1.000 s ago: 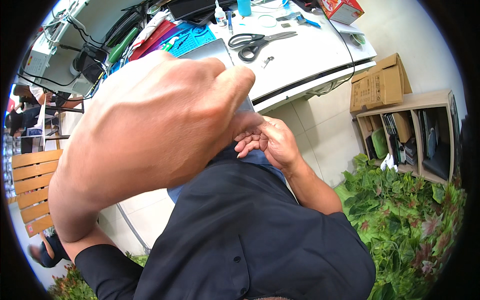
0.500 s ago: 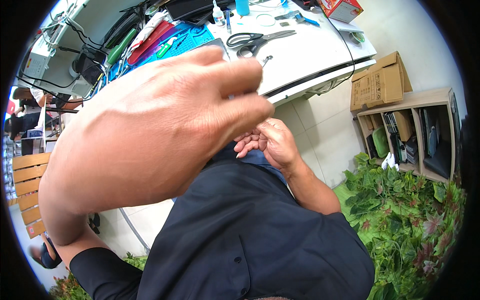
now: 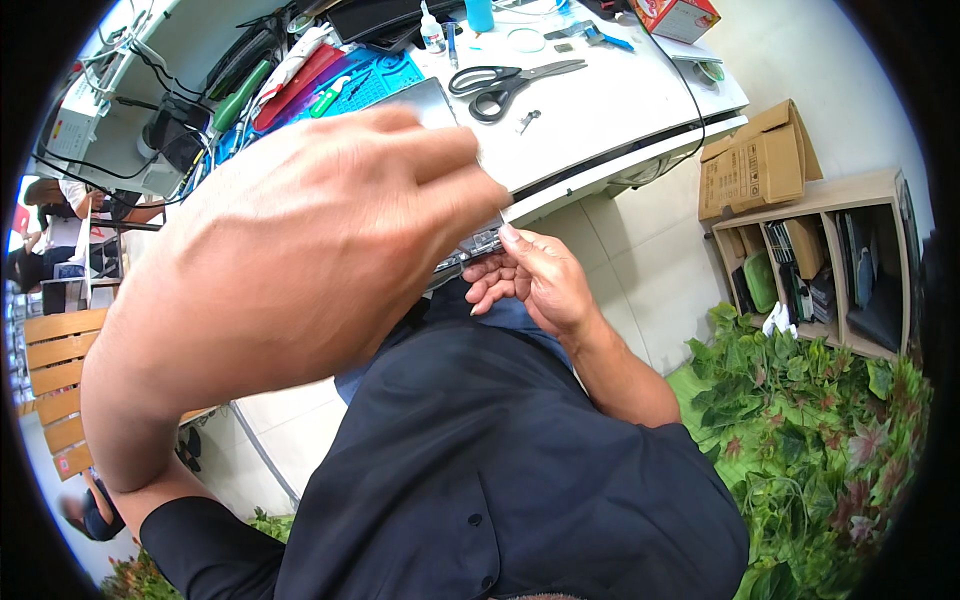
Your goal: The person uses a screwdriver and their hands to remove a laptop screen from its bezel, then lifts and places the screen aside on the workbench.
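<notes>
My left hand (image 3: 300, 240) fills much of the view, raised close, with its wrist bent. Its fingers are curled and pressed together; their tips, and whatever they pinch, are mostly hidden. Below it, my right hand (image 3: 540, 280) grips a thin device with metallic inner parts (image 3: 485, 243) along its edge, thumb on top and fingers curled under. My left hand covers most of that device. On the white table (image 3: 590, 125) just beyond, a flat grey panel (image 3: 432, 98) shows past my left knuckles. Black-handled scissors (image 3: 500, 90) and small metal pieces (image 3: 528, 120) lie beside it.
A blue mat (image 3: 385, 80), a green-handled tool (image 3: 330, 97) and a white dropper bottle (image 3: 432, 32) lie or stand toward the back. On the right are a cardboard box (image 3: 755, 165), wooden shelf unit (image 3: 815, 210) and leafy plants (image 3: 800, 440). People are at far left.
My left hand has moved slightly left and down, uncovering the metallic edge of the device at my right thumb. My right hand has stayed nearly in place.
</notes>
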